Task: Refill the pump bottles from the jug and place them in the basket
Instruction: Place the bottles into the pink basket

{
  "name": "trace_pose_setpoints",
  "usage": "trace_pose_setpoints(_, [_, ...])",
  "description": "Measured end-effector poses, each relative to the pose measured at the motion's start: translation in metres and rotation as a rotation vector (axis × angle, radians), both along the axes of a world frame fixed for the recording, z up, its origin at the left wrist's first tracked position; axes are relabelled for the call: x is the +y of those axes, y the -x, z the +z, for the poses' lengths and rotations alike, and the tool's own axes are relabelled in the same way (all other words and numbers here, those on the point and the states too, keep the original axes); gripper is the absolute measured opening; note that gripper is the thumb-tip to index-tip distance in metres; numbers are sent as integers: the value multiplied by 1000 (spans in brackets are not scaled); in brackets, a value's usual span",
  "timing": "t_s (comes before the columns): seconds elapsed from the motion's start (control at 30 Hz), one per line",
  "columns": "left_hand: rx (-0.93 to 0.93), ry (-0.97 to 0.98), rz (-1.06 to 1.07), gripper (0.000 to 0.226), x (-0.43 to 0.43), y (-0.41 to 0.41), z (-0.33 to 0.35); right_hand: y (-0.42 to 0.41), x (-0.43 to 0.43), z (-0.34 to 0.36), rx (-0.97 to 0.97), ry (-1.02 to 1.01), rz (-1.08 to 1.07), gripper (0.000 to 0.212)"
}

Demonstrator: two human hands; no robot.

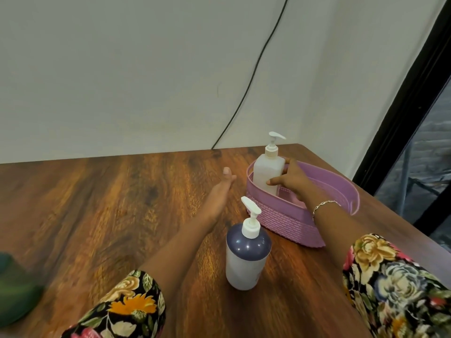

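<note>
A tall white pump bottle [267,170] stands upright inside the far left end of the purple basket [288,222]. My right hand [291,182] reaches over the basket's near wall and grips that bottle's side. A second pump bottle [245,259], white with a dark blue shoulder, stands on the wooden table [97,203] just in front of the basket. My left hand [219,195] hovers flat and open over the table, left of the basket, holding nothing. No jug can be made out with certainty.
A dark green blurred object [14,289] lies at the table's left edge. A black cable [251,76] runs down the white wall behind. The table's right edge passes close behind the basket, beside a black window frame [405,106].
</note>
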State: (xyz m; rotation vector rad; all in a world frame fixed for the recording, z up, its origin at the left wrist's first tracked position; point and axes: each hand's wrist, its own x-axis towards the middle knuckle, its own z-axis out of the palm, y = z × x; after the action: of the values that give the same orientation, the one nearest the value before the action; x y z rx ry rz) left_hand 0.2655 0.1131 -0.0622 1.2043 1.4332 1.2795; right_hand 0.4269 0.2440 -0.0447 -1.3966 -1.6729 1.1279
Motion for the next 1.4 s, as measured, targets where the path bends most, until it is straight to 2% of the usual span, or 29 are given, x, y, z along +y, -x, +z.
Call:
trace_pose_setpoints(0.17, [-12,-15,3,77,-13,4,0,-5,-10,13,-80,-35,53,79])
trace_pose_setpoints(0.3, [-33,-24,12,77,-27,8,3,-9,-34,40,-123,-198,11,79])
trace_pose_setpoints(0.43, [-29,-39,37,72,-43,9,6,-12,-84,55,-16,-299,27,69])
trace_pose_setpoints(0.53, [-36,-62,81,70,-52,4,4,-16,-120,48,132,-255,93,64])
trace_pose_setpoints(0.6, [-69,-86,126,68,-63,-3,0,-18,-146,36,196,-212,137,70])
trace_pose_setpoints(0.67, [-108,-93,155,71,-73,-11,-6,-19,-167,20,225,-153,192,85])
trace_pose_setpoints(0.73, [-140,-91,166,73,-83,-17,-14,-18,-181,0,209,-92,242,96])
trace_pose_setpoints(0.83, [-145,-67,156,65,-94,-28,-25,-17,-192,-28,123,-51,260,102])
trace_pose_setpoints(0.97, [-220,-53,88,56,-102,-37,-28,-9,-196,-50,114,-68,269,95])
trace_pose_setpoints(1.17, [-336,-18,32,70,-104,-42,-24,8,-198,-61,186,-153,185,74])
trace_pose_setpoints(1.4, [-309,-96,-8,74,-100,-39,4,9,-196,-25,189,-254,76,75])
